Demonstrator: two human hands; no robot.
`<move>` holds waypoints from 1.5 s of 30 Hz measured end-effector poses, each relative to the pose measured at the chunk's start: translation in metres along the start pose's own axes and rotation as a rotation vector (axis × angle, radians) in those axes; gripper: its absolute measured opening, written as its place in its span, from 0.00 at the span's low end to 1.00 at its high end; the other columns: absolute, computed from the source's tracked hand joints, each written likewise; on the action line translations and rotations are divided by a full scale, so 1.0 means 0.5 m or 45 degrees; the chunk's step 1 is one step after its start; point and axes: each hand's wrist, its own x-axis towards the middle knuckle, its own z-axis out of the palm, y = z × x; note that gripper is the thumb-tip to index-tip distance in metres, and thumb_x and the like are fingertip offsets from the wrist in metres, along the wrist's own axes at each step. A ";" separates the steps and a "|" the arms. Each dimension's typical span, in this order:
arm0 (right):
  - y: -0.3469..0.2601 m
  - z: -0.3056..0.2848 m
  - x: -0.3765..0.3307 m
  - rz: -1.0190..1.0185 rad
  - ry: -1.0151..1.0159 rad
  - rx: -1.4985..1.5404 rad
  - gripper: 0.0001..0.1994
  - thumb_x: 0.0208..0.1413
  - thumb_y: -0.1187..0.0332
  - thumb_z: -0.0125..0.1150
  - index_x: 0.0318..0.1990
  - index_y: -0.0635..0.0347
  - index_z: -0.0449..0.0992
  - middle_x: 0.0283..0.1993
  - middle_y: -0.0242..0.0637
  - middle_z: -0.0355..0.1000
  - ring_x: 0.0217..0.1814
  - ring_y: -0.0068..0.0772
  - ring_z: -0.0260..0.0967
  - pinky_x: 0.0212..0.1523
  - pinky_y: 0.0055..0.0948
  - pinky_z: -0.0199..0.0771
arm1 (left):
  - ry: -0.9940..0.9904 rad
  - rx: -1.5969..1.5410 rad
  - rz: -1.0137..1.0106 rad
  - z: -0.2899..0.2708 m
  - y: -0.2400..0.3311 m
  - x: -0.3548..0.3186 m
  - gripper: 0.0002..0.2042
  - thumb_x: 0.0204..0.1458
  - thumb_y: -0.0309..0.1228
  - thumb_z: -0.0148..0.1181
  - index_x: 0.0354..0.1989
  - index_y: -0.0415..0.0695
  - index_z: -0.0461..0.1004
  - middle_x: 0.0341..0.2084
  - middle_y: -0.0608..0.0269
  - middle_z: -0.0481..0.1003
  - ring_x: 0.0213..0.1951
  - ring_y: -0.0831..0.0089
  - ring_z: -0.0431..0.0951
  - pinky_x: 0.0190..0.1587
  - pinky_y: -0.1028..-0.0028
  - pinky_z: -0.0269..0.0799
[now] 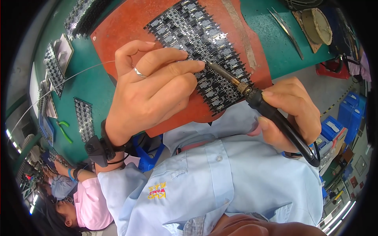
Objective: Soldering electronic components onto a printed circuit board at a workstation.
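A panel of black circuit boards [224, 51], dense with small parts, lies on a reddish-brown mat [118, 23]. My right hand [293, 114] grips a soldering iron [271, 114] by its black handle. The iron's tip reaches the middle of the panel, right beside my left fingertips. My left hand [153, 86], with a ring on one finger, is closed over the panel's left side. A thin solder wire [78, 72] runs in from the left and passes behind its fingers, which hide the wire's end.
Tweezers [286, 33] and a round tan holder [317, 27] lie at the far right of the green table [262, 17]. More board panels [83, 118] and green-handled cutters [64, 131] are on the left. A person in pink [92, 204] sits at lower left. Blue bins [348, 114] stand at right.
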 end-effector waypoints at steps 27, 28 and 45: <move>0.021 -0.014 -0.001 -0.021 0.101 0.055 0.17 0.43 0.75 0.71 0.42 0.73 0.78 0.34 0.47 0.79 0.32 0.40 0.77 0.32 0.31 0.72 | -0.023 -0.046 -0.008 -0.004 -0.004 0.002 0.08 0.43 0.23 0.66 0.29 0.48 0.74 0.42 0.68 0.84 0.48 0.66 0.79 0.60 0.56 0.58; 0.022 -0.012 0.002 -0.025 0.093 0.051 0.17 0.43 0.74 0.71 0.42 0.73 0.78 0.34 0.47 0.79 0.32 0.40 0.76 0.32 0.31 0.72 | -0.022 -0.042 -0.009 -0.005 -0.004 0.001 0.08 0.43 0.23 0.66 0.29 0.48 0.74 0.42 0.68 0.84 0.48 0.66 0.79 0.60 0.56 0.58; 0.025 -0.003 0.002 -0.036 0.059 0.061 0.16 0.44 0.71 0.71 0.39 0.72 0.78 0.32 0.48 0.77 0.29 0.40 0.73 0.30 0.31 0.71 | -0.033 -0.070 -0.008 -0.005 -0.010 -0.004 0.07 0.44 0.24 0.66 0.30 0.49 0.74 0.43 0.69 0.84 0.49 0.66 0.79 0.61 0.56 0.57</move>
